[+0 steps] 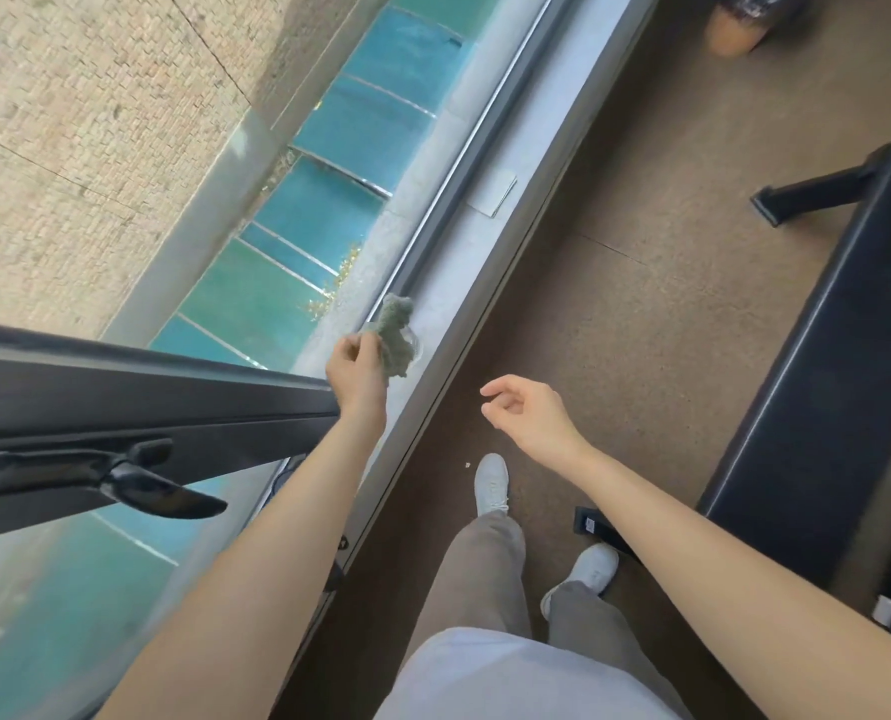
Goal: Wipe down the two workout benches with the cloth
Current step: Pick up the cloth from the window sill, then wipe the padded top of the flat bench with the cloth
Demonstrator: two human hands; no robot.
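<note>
Bright daylight thru window (256,210); wide-angle edge warp.

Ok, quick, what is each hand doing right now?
Left hand: grips the green cloth over the window sill.
Right hand: open, fingers loosely curled, holding nothing.

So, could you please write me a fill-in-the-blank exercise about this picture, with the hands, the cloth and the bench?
1. The left hand grips the cloth; the right hand holds ____.
2. The workout bench stands on the person's ____ side.
3. The padding of the bench is ____ in colour.
4. Both shoes are ____.
Missing words: nothing; right; black; white.
</note>
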